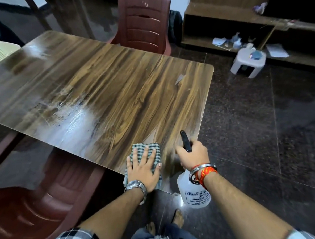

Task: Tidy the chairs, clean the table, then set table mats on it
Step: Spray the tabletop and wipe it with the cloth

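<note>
A wood-grain table (118,85) fills the middle of the head view, with a wet, streaky patch near its left front edge. My left hand (143,168) lies flat, fingers spread, pressing a green-and-white checked cloth (148,148) onto the table's near corner. My right hand (193,154) grips the black trigger head of a translucent spray bottle (193,191), held just off the table's near right corner. One maroon plastic chair (143,23) stands at the far side, and another maroon chair (41,195) sits at the near left, partly under the table.
A cream chair (2,49) shows at the far left edge. A small white stool (249,62) stands on the dark tiled floor to the right, in front of a low wooden shelf unit (229,19) holding papers and clutter. My bare feet are below the table corner.
</note>
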The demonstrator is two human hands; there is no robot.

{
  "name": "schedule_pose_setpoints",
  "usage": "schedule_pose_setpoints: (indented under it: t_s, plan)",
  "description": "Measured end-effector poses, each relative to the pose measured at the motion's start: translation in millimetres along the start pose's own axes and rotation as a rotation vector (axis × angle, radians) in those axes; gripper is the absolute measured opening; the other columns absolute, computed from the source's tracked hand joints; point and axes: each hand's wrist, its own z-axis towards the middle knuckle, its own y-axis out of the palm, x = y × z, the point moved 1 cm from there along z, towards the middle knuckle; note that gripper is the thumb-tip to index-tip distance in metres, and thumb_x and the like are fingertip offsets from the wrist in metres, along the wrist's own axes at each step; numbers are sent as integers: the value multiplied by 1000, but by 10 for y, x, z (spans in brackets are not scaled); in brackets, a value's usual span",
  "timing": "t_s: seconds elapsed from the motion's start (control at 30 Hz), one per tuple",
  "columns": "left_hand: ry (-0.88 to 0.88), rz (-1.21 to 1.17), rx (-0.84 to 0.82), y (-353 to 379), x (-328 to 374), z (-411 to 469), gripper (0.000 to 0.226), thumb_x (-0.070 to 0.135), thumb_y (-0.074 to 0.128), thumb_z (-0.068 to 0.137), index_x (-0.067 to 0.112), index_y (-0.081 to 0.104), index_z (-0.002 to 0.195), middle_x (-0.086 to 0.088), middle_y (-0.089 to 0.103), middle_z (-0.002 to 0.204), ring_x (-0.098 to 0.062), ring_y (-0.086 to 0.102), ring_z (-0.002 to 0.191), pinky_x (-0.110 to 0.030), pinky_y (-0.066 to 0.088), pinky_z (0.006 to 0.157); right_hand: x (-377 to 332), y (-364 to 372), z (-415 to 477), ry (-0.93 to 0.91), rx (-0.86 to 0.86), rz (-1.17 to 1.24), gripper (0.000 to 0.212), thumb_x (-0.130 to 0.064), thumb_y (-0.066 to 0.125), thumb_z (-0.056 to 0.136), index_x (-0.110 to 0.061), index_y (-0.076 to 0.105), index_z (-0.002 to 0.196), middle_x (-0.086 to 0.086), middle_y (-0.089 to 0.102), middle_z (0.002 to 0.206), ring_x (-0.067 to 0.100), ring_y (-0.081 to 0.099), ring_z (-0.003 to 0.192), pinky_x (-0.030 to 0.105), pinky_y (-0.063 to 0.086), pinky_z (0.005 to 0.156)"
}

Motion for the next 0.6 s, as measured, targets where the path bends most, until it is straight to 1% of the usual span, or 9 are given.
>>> schedule_pose_setpoints:
  t_s: [0.07, 0.13, 0.2, 0.27, 0.37, 0.4, 0.47, 0.53, 0.6]
  plan:
    - [-38, -33, 15, -8, 13, 33, 62, 63, 15, 93, 45, -5, 150, 14, -12, 160, -27, -20, 145, -51, -13, 115, 35, 25, -88, 2, 0, 2, 35, -33, 60, 62, -1, 58, 77, 17, 68, 73, 38, 68, 66, 45, 59, 64]
    - [-41, -49, 19, -12, 12, 53, 64, 65, 15, 93, 44, -4, 150, 13, -11, 160, -27, -22, 145, -51, -15, 115, 68, 66, -155, 3, 3, -16, 33, -30, 63, 66, 0, 58, 78, 16, 67, 73, 37, 67, 67, 42, 58, 62]
    - [-51, -48, 28, -17, -37, 16, 69, 69, 13, 90, 41, -5, 151, 11, -14, 160, -29, -24, 144, -50, -18, 113, 101, 106, -207, 10, 10, -32, 28, -25, 65, 72, 2, 58, 78, 13, 64, 69, 33, 62, 65, 37, 52, 60]
    - [-67, -32, 60, 6, -108, -64, 73, 71, 10, 89, 37, -5, 152, 10, -18, 159, -30, -24, 143, -50, -16, 114, 133, 137, -243, 18, 25, -41, 26, -23, 66, 74, 2, 59, 79, 8, 59, 66, 28, 58, 62, 33, 47, 57]
    - [-52, -22, 73, 55, -178, -87, 83, 73, 5, 84, 28, -4, 153, 6, -24, 156, -31, -23, 144, -47, -10, 117, 171, 179, -290, 51, 54, -30, 26, -26, 67, 73, -1, 60, 79, 9, 63, 68, 31, 63, 67, 37, 53, 62]
    - [-54, -23, 73, 57, -179, -35, 86, 74, 3, 82, 27, -4, 153, 4, -24, 157, -33, -23, 143, -47, -11, 116, 181, 188, -297, 56, 61, -23, 27, -26, 68, 73, -2, 60, 80, 10, 64, 69, 31, 63, 67, 37, 53, 62]
    - [-83, -27, 81, 48, -154, 110, 90, 74, 1, 78, 24, -3, 154, -1, -19, 159, -36, -22, 143, -49, -13, 115, 187, 183, -301, 62, 72, -33, 26, -26, 68, 73, -2, 61, 80, 9, 64, 70, 28, 61, 66, 32, 48, 58]
    - [-105, -9, 94, 31, -105, 219, 91, 74, 4, 79, 23, 0, 154, -3, -14, 160, -38, -19, 143, -51, -14, 114, 188, 148, -279, 61, 79, -32, 24, -25, 67, 74, -3, 61, 80, 8, 63, 71, 26, 59, 67, 28, 42, 55]
    - [-114, 1, 103, 22, -47, 314, 90, 74, 10, 81, 22, 4, 154, -6, -10, 161, -40, -17, 143, -53, -16, 113, 167, 115, -226, 60, 78, -24, 24, -26, 68, 74, -3, 61, 80, 8, 64, 72, 25, 59, 67, 27, 42, 54]
